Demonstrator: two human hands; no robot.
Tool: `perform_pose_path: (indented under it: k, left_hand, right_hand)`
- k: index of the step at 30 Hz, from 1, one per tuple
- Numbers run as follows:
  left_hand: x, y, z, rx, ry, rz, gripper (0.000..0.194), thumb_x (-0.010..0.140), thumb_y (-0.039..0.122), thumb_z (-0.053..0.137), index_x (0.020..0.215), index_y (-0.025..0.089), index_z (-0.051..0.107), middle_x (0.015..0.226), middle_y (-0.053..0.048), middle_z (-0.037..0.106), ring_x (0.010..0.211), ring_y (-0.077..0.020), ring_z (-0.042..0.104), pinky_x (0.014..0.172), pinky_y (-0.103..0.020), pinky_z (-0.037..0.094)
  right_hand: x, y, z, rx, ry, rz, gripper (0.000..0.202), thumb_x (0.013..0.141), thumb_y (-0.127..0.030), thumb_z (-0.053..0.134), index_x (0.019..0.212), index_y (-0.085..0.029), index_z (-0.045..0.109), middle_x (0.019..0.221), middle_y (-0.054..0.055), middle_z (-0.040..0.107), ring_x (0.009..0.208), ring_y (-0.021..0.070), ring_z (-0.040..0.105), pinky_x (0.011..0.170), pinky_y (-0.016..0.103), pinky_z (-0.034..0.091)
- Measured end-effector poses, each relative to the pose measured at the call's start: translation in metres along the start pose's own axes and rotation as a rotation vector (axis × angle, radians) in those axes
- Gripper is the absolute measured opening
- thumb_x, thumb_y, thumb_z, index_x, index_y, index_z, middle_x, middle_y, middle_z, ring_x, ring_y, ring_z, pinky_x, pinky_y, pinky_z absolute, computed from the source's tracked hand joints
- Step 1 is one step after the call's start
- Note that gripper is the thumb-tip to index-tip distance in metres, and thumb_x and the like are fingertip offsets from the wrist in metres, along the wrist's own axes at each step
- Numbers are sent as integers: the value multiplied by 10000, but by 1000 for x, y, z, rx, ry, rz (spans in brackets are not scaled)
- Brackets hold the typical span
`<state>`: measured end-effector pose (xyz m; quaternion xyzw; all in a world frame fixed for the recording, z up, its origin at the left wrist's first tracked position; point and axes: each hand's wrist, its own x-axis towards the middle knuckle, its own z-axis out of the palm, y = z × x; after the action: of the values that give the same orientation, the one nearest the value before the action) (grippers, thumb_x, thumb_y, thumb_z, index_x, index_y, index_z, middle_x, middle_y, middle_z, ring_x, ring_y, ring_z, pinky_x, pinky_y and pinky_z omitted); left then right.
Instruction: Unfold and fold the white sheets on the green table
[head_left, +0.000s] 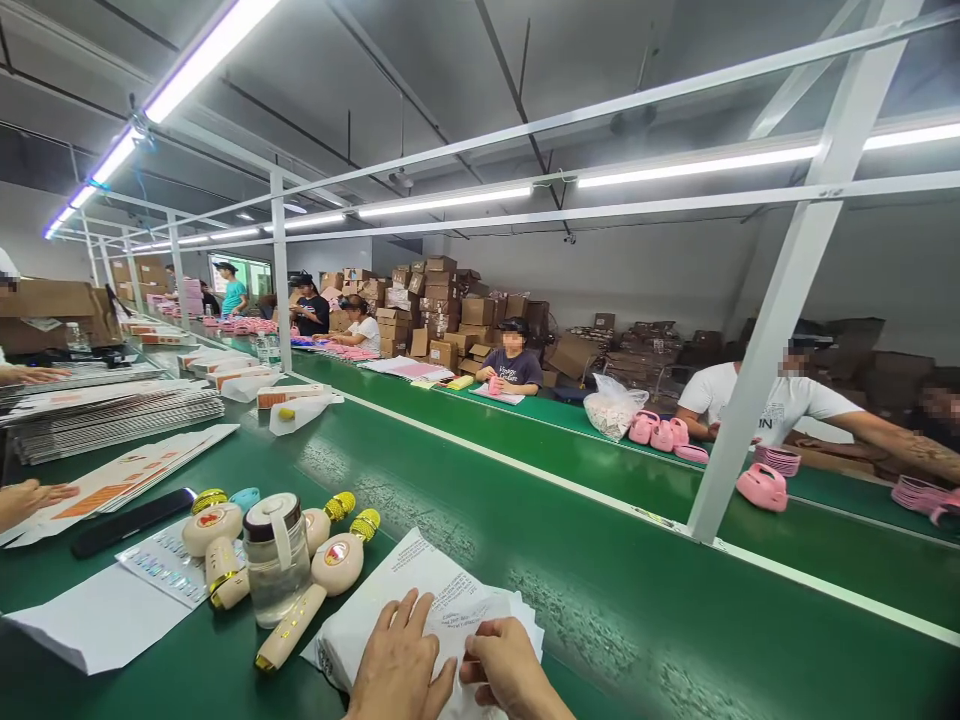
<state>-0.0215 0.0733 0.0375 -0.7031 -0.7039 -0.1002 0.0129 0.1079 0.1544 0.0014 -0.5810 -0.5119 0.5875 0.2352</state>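
Both hands were down at the near edge of the green belt [465, 500]; the left hand [397, 665] lay flat with fingers spread on a stack of white printed leaflets [442, 600], and the right hand [510, 670] pinched the top sheet's edge between thumb and fingers; just left of the stack stood one clear jar [276, 560] with a strap over its lid, crowding in among cream toy microphones [330, 570] with gold heads, about four of them, one lying right against the paper; beyond those, one black phone [131, 522] and flat printed cartons [112, 420] in piles; a co-worker's hand [30, 498] rested at the far left; across the belt a white post [780, 300] cut the view, with pink toys [660, 432] beside a seated person in white [780, 400]
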Motion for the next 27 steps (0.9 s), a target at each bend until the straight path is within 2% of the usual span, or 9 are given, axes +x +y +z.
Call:
perform_pose_path:
  k: [3, 6, 9, 13, 17, 20, 22, 25, 27]
  left_hand:
    - [-1, 2, -2, -24, -75, -39, 461, 880, 466, 609, 1119, 108, 774, 1523, -206, 536, 1454, -390, 451, 1227, -597, 365]
    - [-3, 3, -2, -24, -125, -76, 639, 838, 547, 609, 1292, 103, 681, 1578, -205, 463, 1493, -391, 392, 1242, -632, 315]
    - [-3, 1, -5, 24, -150, -115, 602, 841, 375, 616, 1377, 100, 615, 1615, -205, 400, 1511, -405, 352, 1240, -666, 286]
    - [-2, -1, -16, 85, -203, -124, 594, 817, 104, 565, 1411, 93, 584, 1600, -208, 433, 1488, -409, 392, 1223, -653, 322]
    - [-3, -3, -19, 77, -277, -125, 631, 793, 112, 600, 1423, 121, 571, 1613, -174, 428, 1489, -384, 400, 1212, -637, 360]
    - [-4, -4, -14, 48, -329, -146, 670, 807, 177, 625, 1465, 117, 517, 1635, -171, 389, 1506, -365, 376, 1201, -607, 398]
    - [-4, -5, -10, 34, -355, -156, 710, 796, 156, 645, 1487, 117, 485, 1650, -179, 351, 1518, -366, 353, 1198, -604, 404]
    - [-3, -5, -7, 22, -379, -160, 740, 781, 66, 635, 1500, 116, 464, 1660, -188, 321, 1527, -374, 327, 1206, -609, 392]
    - [-2, -5, -7, 15, -388, -163, 726, 781, 44, 616, 1491, 113, 479, 1664, -183, 316, 1534, -371, 312, 1221, -595, 377]
  right_hand:
    - [-1, -6, -2, 43, -26, 16, 159, 914, -172, 600, 768, -183, 540, 594, -73, 569, 529, 98, 584, 460, 189, 366]
    - [-2, -15, 1, 71, -23, 0, 190, 932, -102, 531, 758, -180, 534, 599, -71, 565, 546, 92, 581, 471, 183, 357]
    - [-3, -21, 7, 65, 11, -6, 173, 908, -48, 524, 799, -179, 553, 563, -89, 511, 517, 87, 525, 477, 182, 341]
    - [-7, -24, 10, 69, 61, 41, 148, 879, -25, 557, 909, -168, 579, 586, -89, 525, 495, 85, 492, 507, 201, 391]
    - [-14, -27, 9, 150, 27, 62, 174, 875, -36, 524, 969, -174, 576, 627, -71, 597, 515, 105, 579, 529, 212, 442]
    - [-19, -31, 8, 192, -8, 69, 252, 828, -39, 516, 1018, -193, 580, 646, -42, 652, 561, 141, 662, 558, 230, 484]
    - [-22, -34, 9, 191, -15, 97, 280, 811, -62, 519, 1043, -214, 563, 666, -21, 684, 588, 163, 697, 578, 244, 505]
    - [-28, -38, 13, 141, -31, 155, 268, 813, -84, 544, 1046, -213, 526, 637, 0, 685, 562, 184, 695, 562, 254, 498]
    - [-31, -42, 18, 103, -39, 171, 250, 834, -72, 557, 1052, -193, 535, 614, -19, 657, 517, 161, 649, 547, 250, 492]
